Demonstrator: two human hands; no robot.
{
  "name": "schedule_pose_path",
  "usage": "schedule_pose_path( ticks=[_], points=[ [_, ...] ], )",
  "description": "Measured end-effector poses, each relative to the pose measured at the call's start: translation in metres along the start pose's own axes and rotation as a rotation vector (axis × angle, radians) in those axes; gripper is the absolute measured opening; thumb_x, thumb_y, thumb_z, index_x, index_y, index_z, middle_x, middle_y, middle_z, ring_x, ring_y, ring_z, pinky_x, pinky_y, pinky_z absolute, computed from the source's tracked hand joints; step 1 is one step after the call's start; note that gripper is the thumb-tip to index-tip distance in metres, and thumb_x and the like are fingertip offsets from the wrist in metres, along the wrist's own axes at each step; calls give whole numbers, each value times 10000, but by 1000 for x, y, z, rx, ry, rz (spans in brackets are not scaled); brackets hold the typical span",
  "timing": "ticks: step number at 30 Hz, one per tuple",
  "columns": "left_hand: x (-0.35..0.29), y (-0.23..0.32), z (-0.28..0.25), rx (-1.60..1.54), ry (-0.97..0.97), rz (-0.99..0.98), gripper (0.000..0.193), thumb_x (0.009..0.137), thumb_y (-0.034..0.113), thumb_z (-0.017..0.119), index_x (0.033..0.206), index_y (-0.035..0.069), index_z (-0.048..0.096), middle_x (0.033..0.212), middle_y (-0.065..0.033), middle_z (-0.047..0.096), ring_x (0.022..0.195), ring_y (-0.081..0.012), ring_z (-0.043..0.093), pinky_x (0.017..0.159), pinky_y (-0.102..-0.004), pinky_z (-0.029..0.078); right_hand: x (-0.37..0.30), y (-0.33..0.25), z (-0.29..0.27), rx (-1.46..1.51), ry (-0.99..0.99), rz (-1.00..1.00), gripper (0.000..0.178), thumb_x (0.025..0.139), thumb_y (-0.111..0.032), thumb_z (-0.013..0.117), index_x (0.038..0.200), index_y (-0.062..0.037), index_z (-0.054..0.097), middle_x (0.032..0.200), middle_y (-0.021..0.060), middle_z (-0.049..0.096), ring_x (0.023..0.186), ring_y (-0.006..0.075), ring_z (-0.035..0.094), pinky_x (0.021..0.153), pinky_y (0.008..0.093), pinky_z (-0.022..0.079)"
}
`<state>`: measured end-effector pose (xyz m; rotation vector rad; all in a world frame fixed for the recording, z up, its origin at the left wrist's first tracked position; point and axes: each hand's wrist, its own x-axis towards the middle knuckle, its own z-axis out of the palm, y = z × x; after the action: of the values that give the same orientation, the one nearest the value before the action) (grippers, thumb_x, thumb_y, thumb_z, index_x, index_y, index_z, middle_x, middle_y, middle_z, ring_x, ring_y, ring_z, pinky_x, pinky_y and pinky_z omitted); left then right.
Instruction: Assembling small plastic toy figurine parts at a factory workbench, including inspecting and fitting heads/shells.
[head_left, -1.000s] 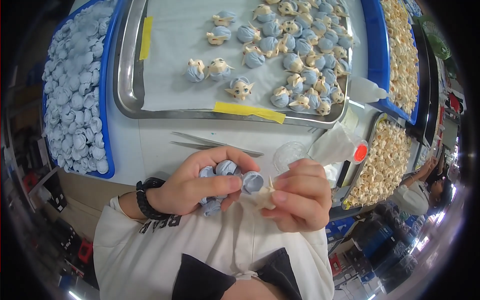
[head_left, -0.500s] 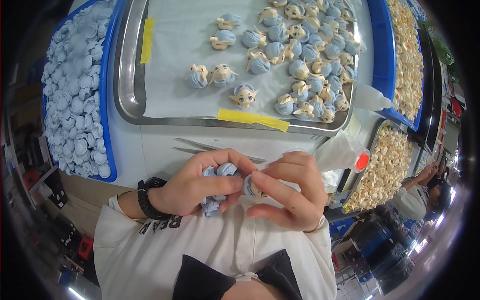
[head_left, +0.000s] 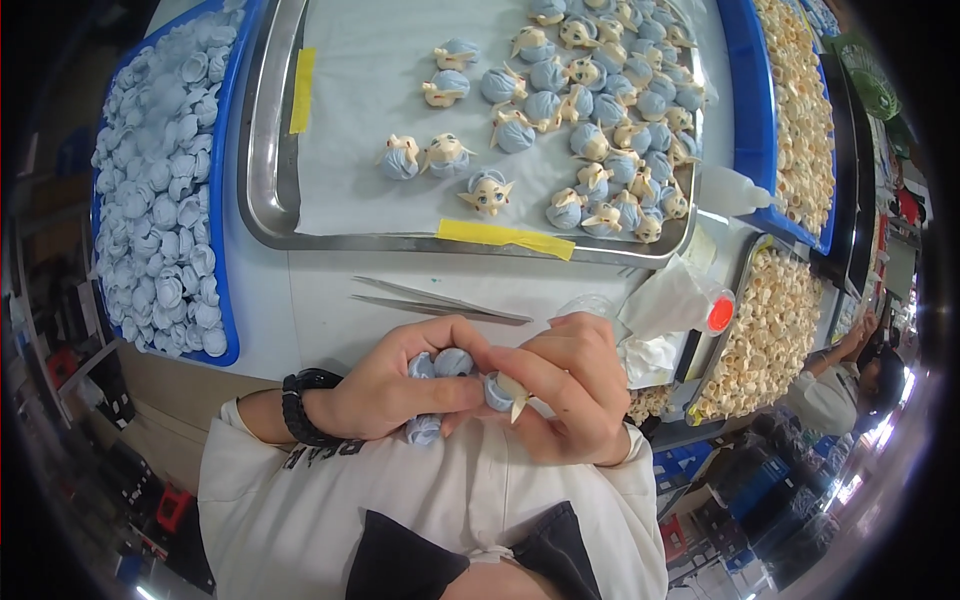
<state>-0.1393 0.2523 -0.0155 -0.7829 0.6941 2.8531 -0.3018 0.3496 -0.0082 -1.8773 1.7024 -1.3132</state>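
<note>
Both hands meet low in front of my chest. In my left hand (head_left: 410, 380) several pale blue doll hair pieces (head_left: 453, 363) are cupped, some showing between thumb and fingers and one (head_left: 423, 430) below the palm. My right hand (head_left: 568, 388) is closed on a small doll head (head_left: 507, 391) with blue hair and a cream pointed ear; its face is hidden. The left thumb and fingertips lie right beside this head, perhaps touching it. Beyond the hands a pair of metal tweezers (head_left: 440, 302) lies on the white table.
A metal tray (head_left: 340, 243) holds many finished doll heads. At left stands a blue bin (head_left: 229, 330) of blue hair pieces; at right, a blue bin (head_left: 762, 110) and a tray (head_left: 765, 330) of cream parts. A white bottle (head_left: 732, 192) and a red-capped bag-like pack (head_left: 668, 300) sit nearby.
The right fingers have curled in and turned the doll head, so an ear now points downward. Both hands have shifted slightly, showing more of the tweezers.
</note>
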Motion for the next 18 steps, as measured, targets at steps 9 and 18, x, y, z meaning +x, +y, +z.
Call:
schedule_pose_path(
  ticks=[9,18],
  points=[
    [-14,-6,-13,31,-68,44,233,851,162,583,1011,35,470,832,-34,546,643,-78,519,585,-210,422,2,-9,11,-28,-14,-32,348,590,-224,722,849,-11,632,652,18,557,546,161,492,609,314,380],
    [-25,-5,-29,-202,-167,64,422,853,208,409,1214,-8,371,1009,-130,505,804,-142,510,651,-262,446,37,12,0,-372,46,209,417,646,-117,700,1031,-21,574,791,44,549,717,211,504,702,330,355]
  ],
)
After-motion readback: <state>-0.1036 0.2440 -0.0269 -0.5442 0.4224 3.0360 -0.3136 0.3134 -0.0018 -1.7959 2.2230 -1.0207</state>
